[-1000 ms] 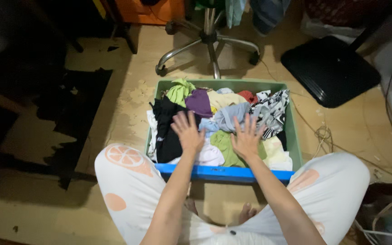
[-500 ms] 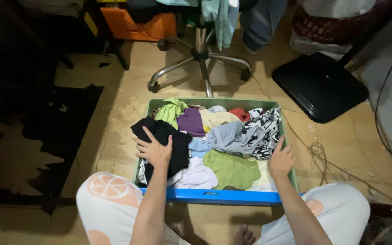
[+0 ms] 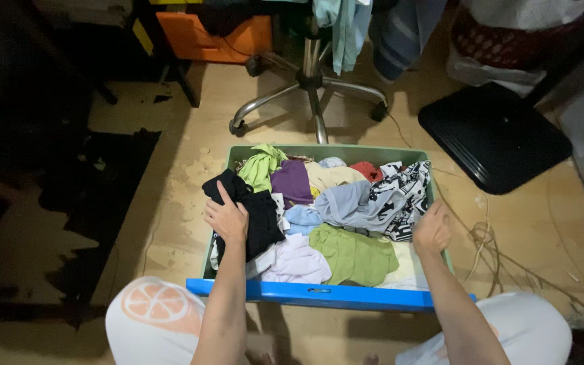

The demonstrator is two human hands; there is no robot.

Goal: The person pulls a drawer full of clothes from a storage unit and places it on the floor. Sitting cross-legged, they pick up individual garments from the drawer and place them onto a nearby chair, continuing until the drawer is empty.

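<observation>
A green drawer with a blue front stands on the floor between my knees, packed with crumpled clothes. My left hand curls over a black garment that drapes across the drawer's left rim. My right hand is closed on the drawer's right rim, beside a black-and-white patterned cloth. Between my hands lie an olive green shirt, a pale lilac piece and a grey-blue one. A purple cloth and a lime one sit toward the back.
An office chair's metal star base stands just behind the drawer, with clothes hanging from the seat. A black flat slab lies at the back right, tangled cords trail at the right, and a dark patch covers the floor at the left.
My hands moved from flat on the middle of the clothes out to the drawer's two sides, and their fingers have closed. The view shifted slightly; the drawer sits a little farther forward.
</observation>
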